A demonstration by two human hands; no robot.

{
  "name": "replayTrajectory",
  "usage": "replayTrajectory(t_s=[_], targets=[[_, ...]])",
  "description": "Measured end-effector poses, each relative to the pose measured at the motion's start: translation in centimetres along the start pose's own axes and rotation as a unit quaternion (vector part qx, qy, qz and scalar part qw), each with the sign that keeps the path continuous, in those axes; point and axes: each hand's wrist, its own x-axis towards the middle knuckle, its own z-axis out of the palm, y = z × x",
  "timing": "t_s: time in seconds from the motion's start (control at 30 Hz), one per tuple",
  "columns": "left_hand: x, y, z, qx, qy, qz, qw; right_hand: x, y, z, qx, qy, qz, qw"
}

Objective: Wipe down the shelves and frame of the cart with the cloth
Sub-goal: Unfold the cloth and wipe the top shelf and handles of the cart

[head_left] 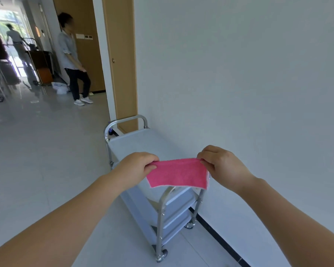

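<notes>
A metal cart (135, 143) stands close against a white wall (239, 83) on its right, leaving little room there. Open floor (46, 151) lies to its left. A person (73, 60) stands well apart, down the hallway.

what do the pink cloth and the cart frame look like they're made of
The pink cloth held taut by both hands looks like soft terry or microfibre: fuzzy matte nap, pale stitched edging. The cart frame looks like brushed metal, likely stainless steel or aluminium: silvery tubes with a dull sheen.

Left hand (138, 166) and right hand (219, 165) pinch top corners of pink cloth (178, 174), stretched above metal three-shelf cart (141, 140) beside white wall (239, 74).
</notes>
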Motion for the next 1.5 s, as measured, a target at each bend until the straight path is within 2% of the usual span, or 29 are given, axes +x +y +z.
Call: replayTrajectory(t_s=[0.2, 0.4, 0.6, 0.87, 1.07, 1.3, 1.4, 1.5], targets=[[-0.2, -9.5, -5.9, 0.004, 0.004, 0.012, 1.000, 7.8, -4.8, 5.0, -0.022, 0.020, 0.024, 0.999], [1.4, -16.5, -7.4, 0.013, -0.017, 0.026, 0.999, 12.5, -5.9, 9.6, -0.035, -0.019, 0.060, 0.997], [5.3, -21.8, -5.0, -0.020, -0.043, 0.034, 0.998, 16.3, -2.1, 13.8, -0.047, -0.052, 0.091, 0.993], [15.5, -28.5, -1.1, -0.015, -0.101, 0.009, 0.995, 22.4, 7.2, 21.1, -0.034, -0.083, 0.156, 0.984], [21.6, -32.0, 1.3, -0.016, -0.132, 0.035, 0.991, 24.1, 11.4, 23.8, -0.042, -0.114, 0.217, 0.969], [27.6, -35.1, 5.7, -0.071, -0.196, 0.103, 0.972, 23.5, 13.8, 26.6, -0.073, -0.140, 0.333, 0.930], [29.4, -36.6, 8.0, -0.090, -0.239, 0.151, 0.955, 22.6, 12.5, 28.2, -0.093, -0.147, 0.409, 0.896], [30.0, -38.2, 10.4, -0.119, -0.306, 0.204, 0.922, 21.1, 9.3, 30.4, -0.091, -0.152, 0.500, 0.848]])
